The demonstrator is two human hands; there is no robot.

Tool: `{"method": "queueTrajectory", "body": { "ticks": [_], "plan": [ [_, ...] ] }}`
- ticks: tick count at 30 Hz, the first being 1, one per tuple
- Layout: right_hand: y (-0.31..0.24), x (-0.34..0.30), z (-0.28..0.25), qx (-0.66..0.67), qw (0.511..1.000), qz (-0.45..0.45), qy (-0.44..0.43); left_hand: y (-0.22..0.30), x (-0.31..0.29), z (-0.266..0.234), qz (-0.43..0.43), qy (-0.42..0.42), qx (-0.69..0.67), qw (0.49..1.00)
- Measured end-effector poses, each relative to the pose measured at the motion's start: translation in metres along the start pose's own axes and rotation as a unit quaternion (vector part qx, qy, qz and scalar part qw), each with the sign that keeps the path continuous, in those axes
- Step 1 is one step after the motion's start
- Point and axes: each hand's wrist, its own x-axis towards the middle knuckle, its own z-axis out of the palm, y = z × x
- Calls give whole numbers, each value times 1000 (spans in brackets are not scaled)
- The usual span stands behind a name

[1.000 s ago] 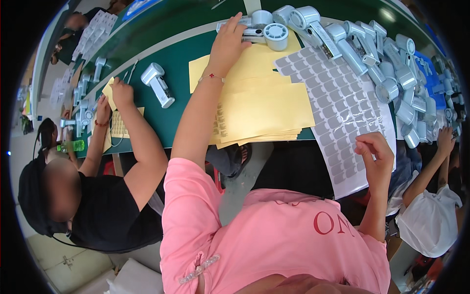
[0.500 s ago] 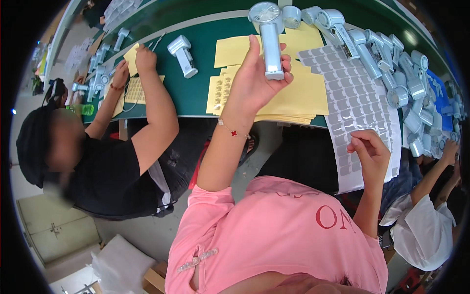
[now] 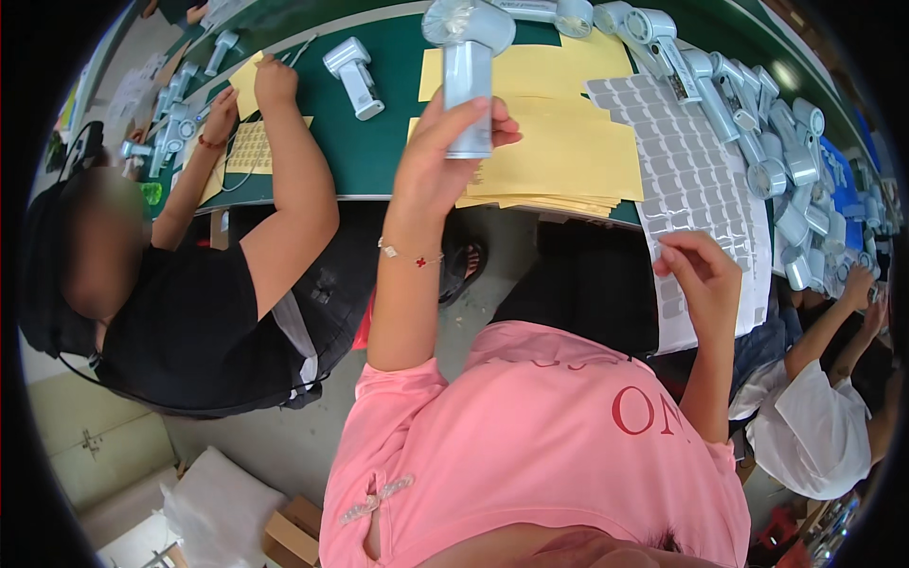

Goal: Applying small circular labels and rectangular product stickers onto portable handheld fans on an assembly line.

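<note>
My left hand [image 3: 445, 156] is raised above the table edge and grips the handle of a pale grey hand-held fan [image 3: 468, 66], its round head pointing away from me. My right hand [image 3: 699, 270] rests on a white sheet of grey stickers [image 3: 696, 180] that hangs over the near edge of the green table [image 3: 379, 151]; its fingertips pinch at one sticker near the sheet's lower part. A stack of yellow backing sheets [image 3: 568, 151] lies between the two hands.
Many more grey fans [image 3: 748, 104] are piled along the table's right side. A person in black [image 3: 189, 322] sits at my left, working on a yellow sheet [image 3: 251, 142] beside another fan [image 3: 352, 76]. A person in white [image 3: 814, 417] sits at my right.
My left hand took a fan from the pile at the far side and has drawn it back toward me, lifted. My right hand stays on the sticker sheet.
</note>
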Motion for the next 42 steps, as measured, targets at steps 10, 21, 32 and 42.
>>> {"method": "queueTrajectory", "body": {
  "ticks": [10, 21, 32, 42],
  "plan": [
    [9, 104, 78, -160, 959, -113, -206, -5, -20, -23, 34, -29, -133, 990],
    [18, 130, 146, -154, 947, -117, -259, -1, -42, -40, 75, 19, -147, 986],
    [10, 95, 130, -306, 907, -264, -120, -4, -54, -32, 60, 23, -85, 994],
    [36, 121, -41, -390, 904, -153, -83, -25, -35, 6, -3, 0, 97, 995]
  ]
}}
